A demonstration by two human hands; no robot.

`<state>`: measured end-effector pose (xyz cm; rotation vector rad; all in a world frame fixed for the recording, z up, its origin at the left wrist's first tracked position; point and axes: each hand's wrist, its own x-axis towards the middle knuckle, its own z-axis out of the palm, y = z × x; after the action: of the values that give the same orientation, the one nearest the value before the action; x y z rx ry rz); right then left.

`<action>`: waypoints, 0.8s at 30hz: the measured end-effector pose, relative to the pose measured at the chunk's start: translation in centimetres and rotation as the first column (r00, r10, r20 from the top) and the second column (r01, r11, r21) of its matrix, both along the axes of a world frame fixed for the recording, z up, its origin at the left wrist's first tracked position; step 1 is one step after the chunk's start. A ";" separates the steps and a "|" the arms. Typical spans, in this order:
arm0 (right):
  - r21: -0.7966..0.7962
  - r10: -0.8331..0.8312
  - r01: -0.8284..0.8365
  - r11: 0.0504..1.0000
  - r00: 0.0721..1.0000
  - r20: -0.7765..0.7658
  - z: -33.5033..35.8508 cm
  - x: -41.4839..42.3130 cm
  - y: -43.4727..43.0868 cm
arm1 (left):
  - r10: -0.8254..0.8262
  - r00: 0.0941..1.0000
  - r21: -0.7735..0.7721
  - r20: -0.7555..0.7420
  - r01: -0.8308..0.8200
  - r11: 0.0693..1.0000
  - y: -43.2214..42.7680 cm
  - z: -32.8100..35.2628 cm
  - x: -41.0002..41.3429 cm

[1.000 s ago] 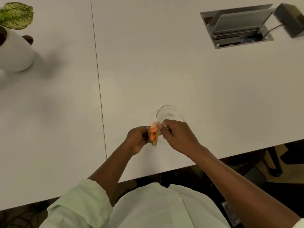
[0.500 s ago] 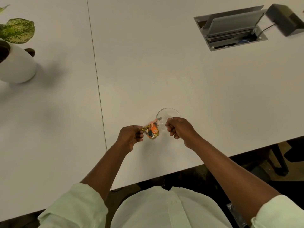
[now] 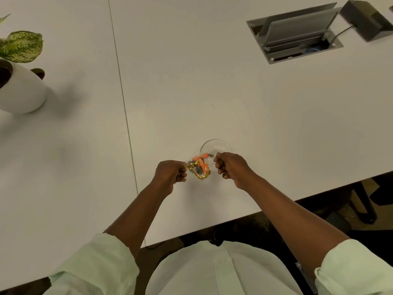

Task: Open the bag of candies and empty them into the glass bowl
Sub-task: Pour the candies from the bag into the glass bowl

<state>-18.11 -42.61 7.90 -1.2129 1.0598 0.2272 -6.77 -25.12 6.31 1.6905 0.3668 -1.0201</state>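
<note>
A small clear bag of candies, with orange, gold and dark pieces inside, is stretched between my two hands just above the white table. My left hand pinches its left edge and my right hand pinches its right edge. The small glass bowl stands on the table right behind the bag and looks empty; its near rim is partly hidden by the bag and my right fingers.
A white pot with a speckled green plant stands at the far left. A grey cable hatch lies open at the back right, beside a dark box. The table's front edge runs just below my forearms.
My hands have drawn apart sideways, pulling the bag wide between them. The candies inside now show more clearly in front of the bowl.
</note>
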 end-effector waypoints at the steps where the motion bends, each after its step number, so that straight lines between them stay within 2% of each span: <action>1: 0.008 -0.009 0.009 1.000 1.000 -0.002 -0.1 0.0 0.0 | -0.008 1.000 0.016 0.019 0.008 1.000 0.0 -0.1 0.0; 7: 0.030 -0.026 0.026 0.999 1.000 -0.005 -0.5 -0.4 -0.3 | -0.071 0.993 0.089 0.098 0.063 0.994 -0.3 -0.2 0.0; 18: 0.127 -0.083 0.086 0.988 0.996 -0.029 -0.9 -0.8 -0.7 | 0.003 0.999 0.056 0.044 -0.006 0.998 -2.4 1.7 0.8; 24: 0.169 -0.096 0.096 0.981 0.995 -0.008 -0.9 -0.6 -0.6 | 0.002 0.999 0.095 0.053 -0.007 0.995 -2.5 1.9 1.0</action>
<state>-18.75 -43.26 7.03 -1.0069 1.0738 0.2370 -5.73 -27.66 8.22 1.7978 0.3892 -0.9658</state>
